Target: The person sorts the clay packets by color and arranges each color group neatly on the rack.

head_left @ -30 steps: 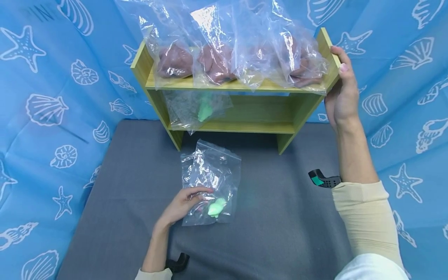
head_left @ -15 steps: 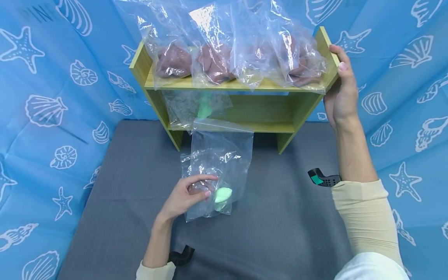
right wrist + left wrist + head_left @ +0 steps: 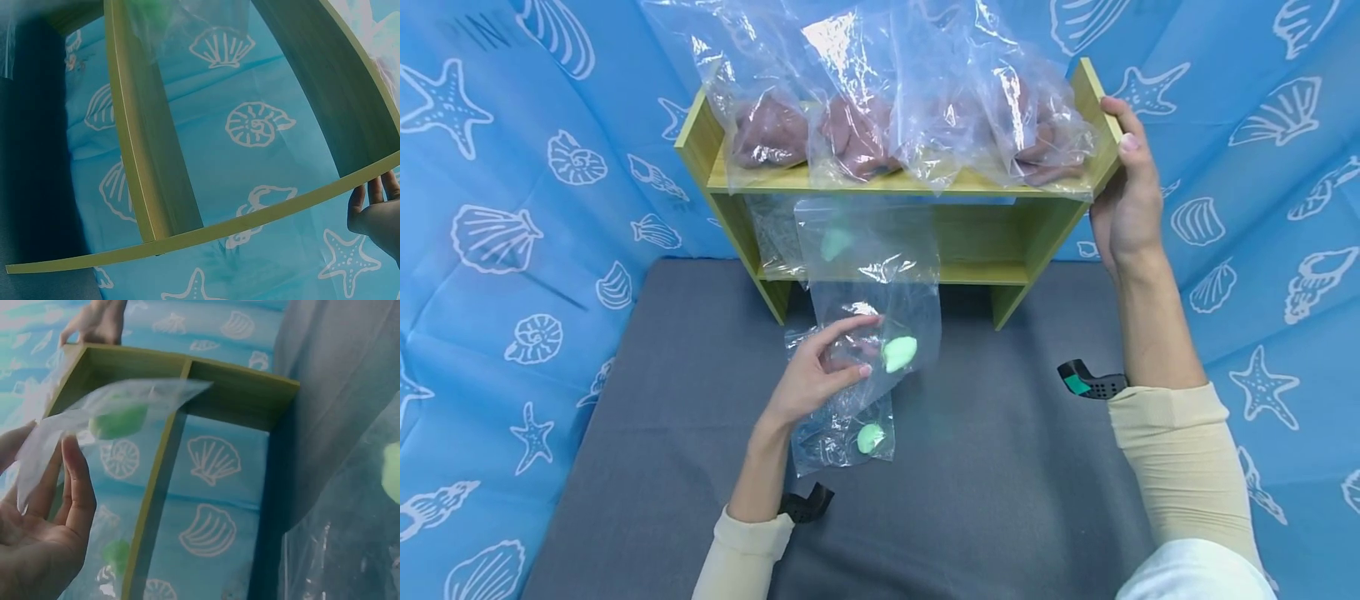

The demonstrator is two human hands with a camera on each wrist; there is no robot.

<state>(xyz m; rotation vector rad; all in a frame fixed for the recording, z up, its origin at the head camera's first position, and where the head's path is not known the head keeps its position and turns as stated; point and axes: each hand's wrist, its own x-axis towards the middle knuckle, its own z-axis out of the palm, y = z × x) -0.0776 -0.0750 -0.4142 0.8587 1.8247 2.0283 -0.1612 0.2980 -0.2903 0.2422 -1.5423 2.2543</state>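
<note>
My left hand (image 3: 823, 371) pinches a clear zip bag (image 3: 880, 304) holding a pale green lump (image 3: 900, 353). The bag is lifted off the table, and its upper part overlaps the lower shelf in the head view. In the left wrist view, the bag's plastic (image 3: 50, 440) runs between thumb and fingers. A second bag (image 3: 831, 450) with a green lump (image 3: 871, 438) lies flat on the table below. My right hand (image 3: 1127, 200) grips the right side panel of the small wooden shelf (image 3: 992, 273), fingers around its edge.
Several clear bags with brownish-pink lumps (image 3: 771, 132) sit along the top shelf. On the lower shelf's left lies another bag (image 3: 775, 233) with a green lump, partly seen through the held bag. A blue shell-print cloth (image 3: 512, 333) hangs around the grey table (image 3: 1000, 467).
My left hand has lifted the upper bag off the one beneath and moved it up toward the lower shelf, uncovering the second bag. My right hand stays on the shelf's side.
</note>
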